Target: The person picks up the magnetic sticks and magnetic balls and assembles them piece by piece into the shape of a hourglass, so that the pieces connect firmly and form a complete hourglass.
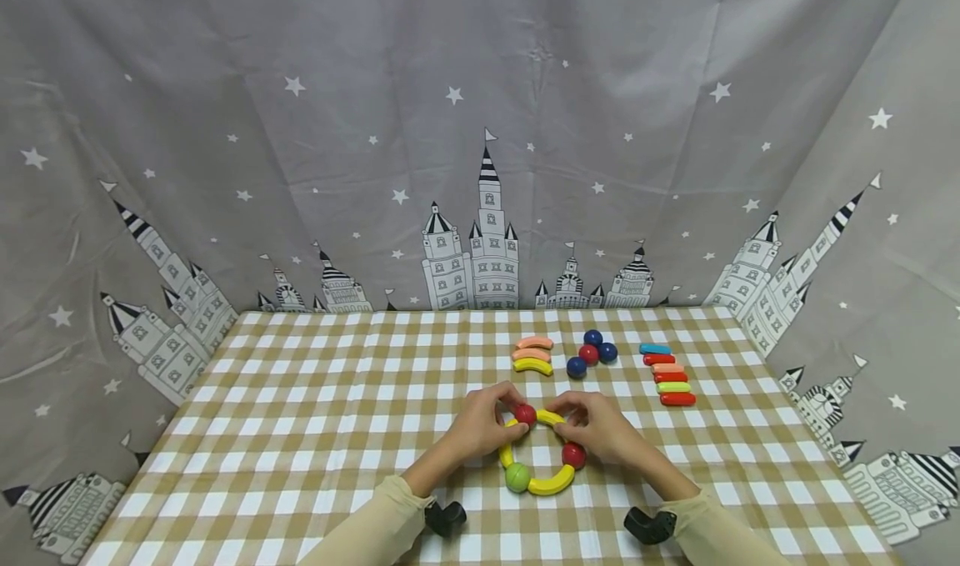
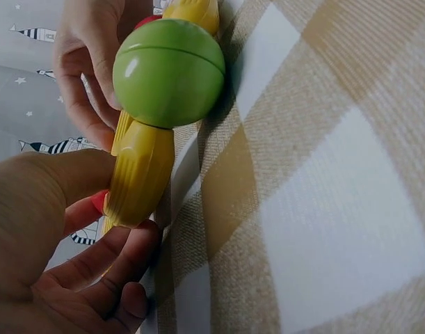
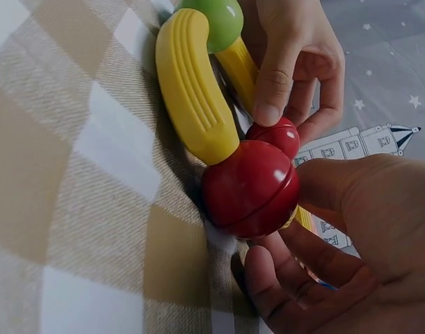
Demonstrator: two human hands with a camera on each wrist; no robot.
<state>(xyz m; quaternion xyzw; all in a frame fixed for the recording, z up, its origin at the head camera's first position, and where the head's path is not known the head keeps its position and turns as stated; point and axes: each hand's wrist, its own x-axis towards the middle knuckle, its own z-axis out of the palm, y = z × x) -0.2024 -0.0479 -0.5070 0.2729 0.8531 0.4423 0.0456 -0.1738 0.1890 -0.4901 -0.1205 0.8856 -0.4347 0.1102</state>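
Note:
A ring of yellow curved sticks and balls lies on the checkered cloth in the head view. My left hand [image 1: 478,423] pinches a red ball [image 1: 526,415] at the ring's far left; the right wrist view shows its thumb on that ball. With thumb and fingers, my right hand [image 1: 600,426] grips the far yellow curved stick [image 1: 550,417]. A second red ball [image 3: 250,189] sits just below that hand, joined to the near curved stick [image 3: 195,87]. The green ball [image 2: 169,73] links this one to the left curved stick [image 2: 141,170]. Fingers partly hide the far stick.
Beyond the ring lie two salmon curved sticks [image 1: 534,343] with a yellow curved stick [image 1: 532,366]. Several blue balls [image 1: 608,352] cluster around a red ball [image 1: 588,354]. Short straight sticks [image 1: 678,399] form a column on the right. A grey castle-print curtain [image 1: 480,91] backs the table.

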